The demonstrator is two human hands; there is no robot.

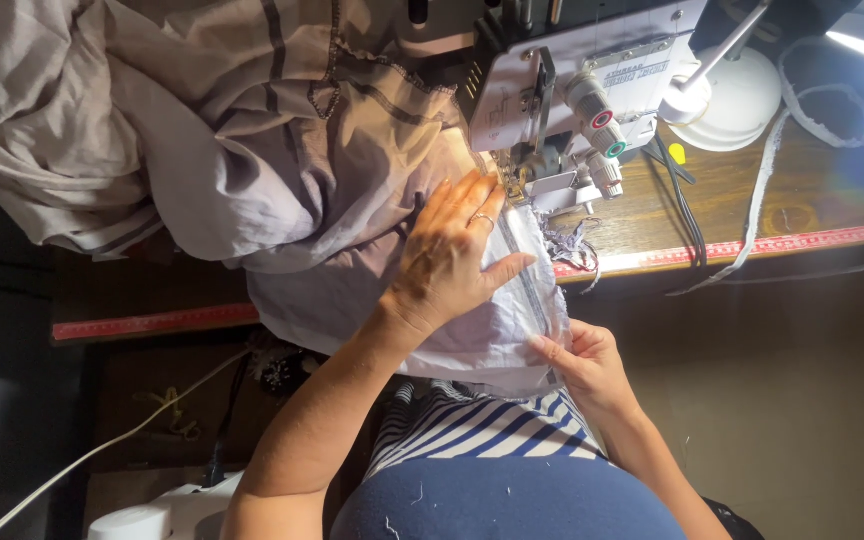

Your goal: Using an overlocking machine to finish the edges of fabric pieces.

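A pale lilac-grey cloth with dark stripes [252, 150] lies bunched over the table and runs under the presser foot of a white sewing machine [572, 90]. My left hand [452, 250] lies flat on the cloth just in front of the needle, fingers together, a ring on one finger. My right hand [582, 365] pinches the cloth's near edge [542, 320] at the table's front, thumb on top. The seam edge runs between both hands toward the machine.
A wooden table [812, 190] with a red measuring strip [802, 243] along its front edge. A white lamp base [732, 100], black cables [687, 220] and white tape [762, 190] lie right of the machine. Thread scraps [577, 245] hang beside the cloth. My striped top and blue lap sit below.
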